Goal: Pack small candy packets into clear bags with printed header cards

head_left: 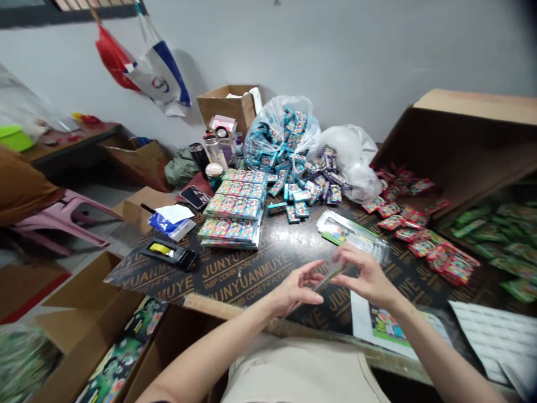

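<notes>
A thin, flat clear-plastic packet (pixel 331 274) is held edge-on above the dark printed board; its contents are too blurred to make out. My right hand (pixel 367 277) pinches its far end between thumb and fingers. Around the near end my left hand (pixel 297 288) is curled, thumb below and fingers above. Just beyond my hands lies a clear plastic sleeve with a printed green-and-white card (pixel 356 235). A colourful printed sheet (pixel 388 324) lies beneath my right forearm.
Stacked printed packs (pixel 237 196) stand left of centre. Behind them, a plastic bag (pixel 281 131) spills blue packets, with purple ones alongside. Red packets (pixel 419 229) and green packets (pixel 499 235) lie right, by a tipped carton (pixel 465 129). A tape cutter (pixel 168 252) sits left; a white keyboard (pixel 499 336) lies near right.
</notes>
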The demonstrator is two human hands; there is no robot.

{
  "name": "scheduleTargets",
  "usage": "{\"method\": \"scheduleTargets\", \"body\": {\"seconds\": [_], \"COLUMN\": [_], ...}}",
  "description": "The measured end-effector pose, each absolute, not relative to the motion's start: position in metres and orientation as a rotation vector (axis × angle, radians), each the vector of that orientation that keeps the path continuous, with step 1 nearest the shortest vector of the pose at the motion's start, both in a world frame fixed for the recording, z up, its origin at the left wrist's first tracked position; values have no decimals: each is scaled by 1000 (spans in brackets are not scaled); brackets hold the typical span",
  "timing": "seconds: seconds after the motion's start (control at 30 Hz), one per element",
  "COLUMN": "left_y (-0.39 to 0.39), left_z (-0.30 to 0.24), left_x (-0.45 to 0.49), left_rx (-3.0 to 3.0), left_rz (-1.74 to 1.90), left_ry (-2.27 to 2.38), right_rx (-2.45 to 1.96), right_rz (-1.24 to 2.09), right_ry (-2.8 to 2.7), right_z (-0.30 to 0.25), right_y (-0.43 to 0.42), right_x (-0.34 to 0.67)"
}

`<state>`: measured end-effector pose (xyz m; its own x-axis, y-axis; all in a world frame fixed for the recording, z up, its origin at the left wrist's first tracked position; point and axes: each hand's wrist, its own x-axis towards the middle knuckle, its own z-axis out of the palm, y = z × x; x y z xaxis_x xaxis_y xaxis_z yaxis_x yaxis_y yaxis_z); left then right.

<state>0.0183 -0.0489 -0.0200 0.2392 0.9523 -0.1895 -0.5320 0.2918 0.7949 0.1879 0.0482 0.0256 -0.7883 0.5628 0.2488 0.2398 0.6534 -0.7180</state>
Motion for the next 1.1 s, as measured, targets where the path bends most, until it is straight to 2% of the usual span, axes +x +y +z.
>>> {"method": "scheduleTargets", "body": {"seconds": [0.13, 0.23, 0.37, 0.47, 0.57, 0.67, 0.87, 1.1], "left_y": [-45, -44, -41, -40, -40, -39, -35, -30], "left_z": [-19, -14, -9, -8, -7, -8, -21, -21], "left_x": [11, 13, 20, 22, 21, 18, 23, 14], "left_rx": [763, 755, 675, 619, 720, 918, 811, 748], "left_rz": [1118, 1026, 1079, 1145, 1158, 1135, 1220, 1257], "left_ry": [805, 856, 904, 948, 959, 1029, 1171, 1143], "right_rx": [-639, -722, -683, -910, -1051, -960, -998, -1027], "right_rz": [1093, 1190, 1258, 1152, 1494, 1864, 1805, 1983], "right_ry": [-2639, -2588, -2226, -1819, -1605, -1584, -1451, -1444], "right_z": [25, 22, 15, 4, -10, -19, -19, -15], "right_y": [53, 56, 56, 51, 43, 39, 44, 44], "right_x": [192, 191, 183, 179, 180, 180, 170, 168]}}
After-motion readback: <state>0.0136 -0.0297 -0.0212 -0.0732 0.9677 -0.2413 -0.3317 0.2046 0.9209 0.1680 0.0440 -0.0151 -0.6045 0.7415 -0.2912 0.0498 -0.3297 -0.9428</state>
